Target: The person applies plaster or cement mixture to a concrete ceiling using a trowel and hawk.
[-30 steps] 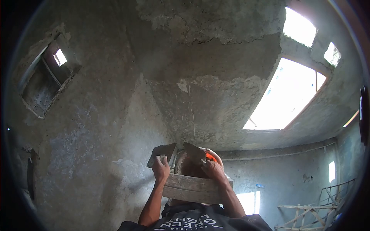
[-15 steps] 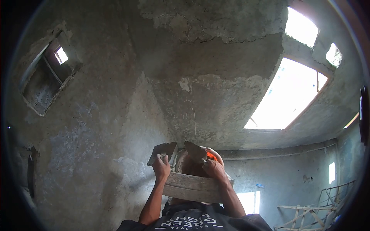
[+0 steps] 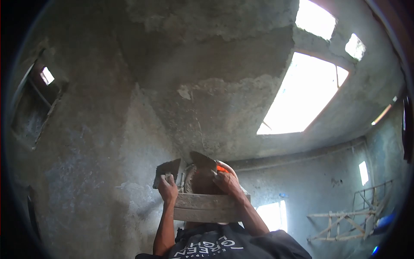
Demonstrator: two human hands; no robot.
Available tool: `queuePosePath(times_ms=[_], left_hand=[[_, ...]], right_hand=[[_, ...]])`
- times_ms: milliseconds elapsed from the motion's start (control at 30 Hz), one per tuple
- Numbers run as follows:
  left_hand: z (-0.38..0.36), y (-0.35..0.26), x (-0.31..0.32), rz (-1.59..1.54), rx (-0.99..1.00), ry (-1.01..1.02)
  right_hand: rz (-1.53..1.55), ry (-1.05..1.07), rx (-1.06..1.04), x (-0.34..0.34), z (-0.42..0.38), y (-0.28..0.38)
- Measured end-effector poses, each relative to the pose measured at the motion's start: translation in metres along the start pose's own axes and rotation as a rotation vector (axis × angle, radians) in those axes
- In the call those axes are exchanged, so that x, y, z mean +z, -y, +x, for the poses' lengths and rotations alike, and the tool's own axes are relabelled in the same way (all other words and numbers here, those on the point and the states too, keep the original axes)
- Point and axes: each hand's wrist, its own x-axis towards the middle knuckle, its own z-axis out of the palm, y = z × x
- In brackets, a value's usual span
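Note:
My left hand (image 3: 168,188) is closed round the handle of a flat, dark, squarish plastering tool (image 3: 170,167), left of a bucket. My right hand (image 3: 227,181) grips a pointed trowel (image 3: 202,160), whose blade lies over the mouth of the bucket (image 3: 189,183). Something orange (image 3: 222,168) shows at the bucket's rim beside my right hand. A grey wooden board (image 3: 207,208) runs across in front of the bucket, beneath my forearms. How full the bucket is cannot be made out.
Rough grey plastered walls (image 3: 86,129) surround me. A large bright opening (image 3: 304,95) is at the upper right, with smaller ones above it. At the left is a recess (image 3: 34,103). A wooden frame (image 3: 340,224) stands at the lower right.
The view has shifted, so the walls and openings sit further left. Both hands still hold their tools. The trowel blade remains over the bucket.

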Motion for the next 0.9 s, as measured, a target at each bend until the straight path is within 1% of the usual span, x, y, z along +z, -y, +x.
queuePosePath(times_ms=[33,67,100,167,200,233,267,300,333,367,400,433,467,500,533,567,633,700,733,767,800,833,900], left_hand=[[0.001,0.003,0.002,0.02,-0.009,0.015],[0.002,0.015,0.01,0.027,0.009,-0.017],[0.003,0.013,0.011,0.035,0.025,-0.049],[0.0,-0.001,0.001,-0.03,0.013,-0.05],[0.002,0.003,0.003,-0.102,0.008,-0.038],[0.004,0.012,0.007,-0.164,0.009,-0.03],[0.004,0.007,0.003,-0.183,0.009,-0.051],[0.005,0.006,-0.002,-0.214,-0.03,-0.03],[0.005,0.009,-0.003,-0.235,-0.072,-0.04],[0.007,0.023,0.005,-0.236,-0.058,-0.067],[0.011,0.022,-0.001,-0.295,-0.081,-0.037],[0.014,0.019,-0.007,-0.357,-0.105,-0.004],[0.014,0.023,-0.01,-0.342,-0.127,0.011],[0.017,0.026,-0.009,-0.404,-0.14,0.008],[0.022,0.029,-0.007,-0.472,-0.149,-0.001],[0.026,0.032,-0.007,-0.464,-0.167,0.009],[0.033,0.037,-0.009,-0.449,-0.126,0.034],[0.042,0.043,-0.007,-0.457,-0.115,0.051],[0.046,0.044,-0.004,-0.421,-0.111,0.095],[0.049,0.05,0.001,-0.386,-0.11,0.139],[0.056,0.053,0.01,-0.362,-0.046,0.075],[0.062,0.059,0.017,-0.361,-0.051,0.086],[0.074,0.064,0.027,-0.238,0.092,0.158]], right_hand=[[-0.023,-0.056,-0.049,0.013,0.0,-0.017],[-0.025,-0.086,0.003,0.007,-0.005,-0.009],[-0.027,-0.114,0.054,-0.006,-0.007,0.005],[-0.138,-0.275,-0.126,-0.03,-0.013,0.027],[-0.007,-0.319,-0.057,-0.027,-0.016,0.021],[0.048,-0.234,0.079,-0.041,-0.019,0.033],[-0.021,-0.063,0.273,-0.036,-0.013,0.015],[-0.076,0.012,0.366,-0.058,-0.013,0.038],[-0.148,0.103,0.367,-0.07,-0.013,0.036],[-0.121,0.188,0.438,-0.085,-0.012,0.042],[-0.111,0.111,0.299,-0.081,-0.018,0.015],[-0.222,0.157,0.232,-0.069,-0.021,-0.019],[-0.205,0.189,0.281,-0.08,-0.023,-0.002],[-0.192,0.215,0.327,-0.101,-0.021,0.022],[-0.203,0.272,0.362,-0.109,-0.017,0.034],[-0.21,0.333,0.401,-0.114,-0.016,0.044],[-0.263,0.374,0.392,-0.117,-0.015,0.051],[-0.324,0.351,0.341,-0.113,-0.016,0.047],[-0.321,0.356,0.347,-0.113,-0.013,0.045],[-0.287,0.425,0.451,-0.109,-0.01,0.046],[-0.252,0.492,0.556,-0.104,-0.007,0.045],[-0.25,0.498,0.565,-0.098,-0.001,0.045],[-0.256,0.747,0.703,-0.082,0.016,0.038]])
